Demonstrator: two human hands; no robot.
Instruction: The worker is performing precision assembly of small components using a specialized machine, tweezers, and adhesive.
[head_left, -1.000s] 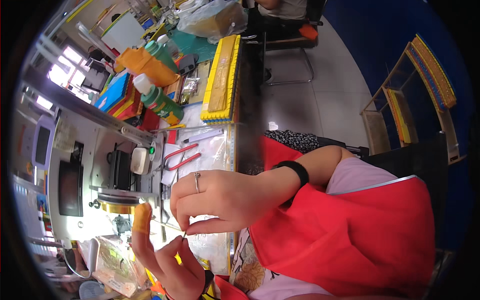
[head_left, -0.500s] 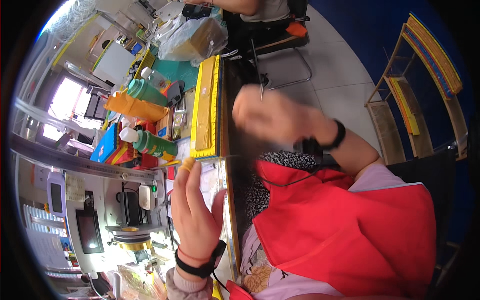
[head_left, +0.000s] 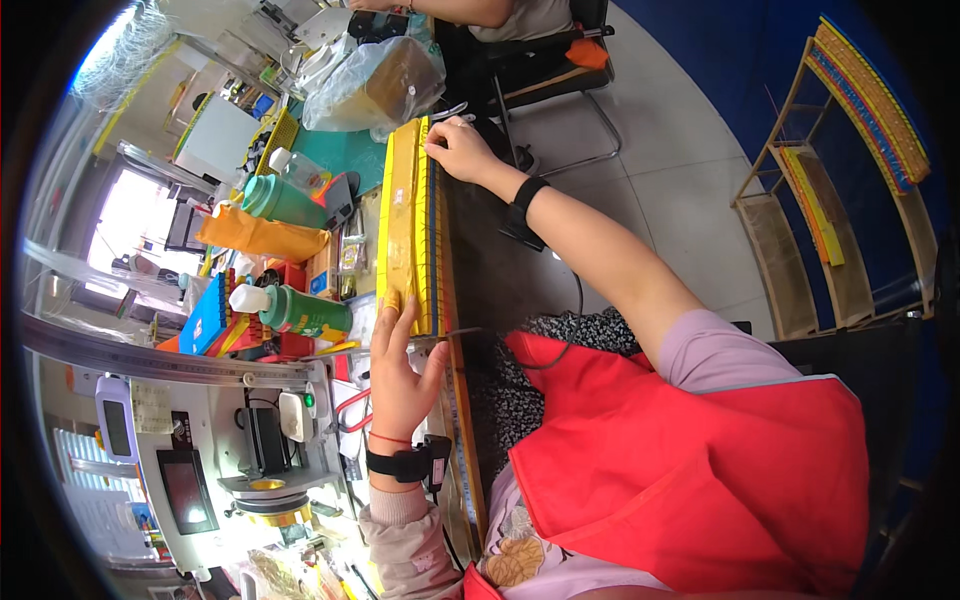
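Note:
A long, narrow yellow stack [head_left: 402,215] lies along the bench edge. A tan strip runs down its top, with dark blue layers along its side. At the near end, my left hand [head_left: 402,375] lies with fingers stretched out and their tips on the stack; the thumb stands apart. A yellow band wraps one fingertip. At the stack's far end, my right hand [head_left: 460,150] is against the right edge with fingers bent together. Whatever is between those fingers is too small to make out. Both wrists wear black straps with small devices.
Left of the stack stand green bottles [head_left: 305,312], an orange pouch [head_left: 262,235] and a blue box [head_left: 208,315]. A clear plastic bag [head_left: 375,85] lies beyond. A lit machine [head_left: 270,490] is nearer. Another person [head_left: 480,10] sits behind. Wooden racks [head_left: 780,240] stand right.
My right hand has moved from the air at the right, blurred, to the stack's far edge. My left hand now lies further onto the stack's near end.

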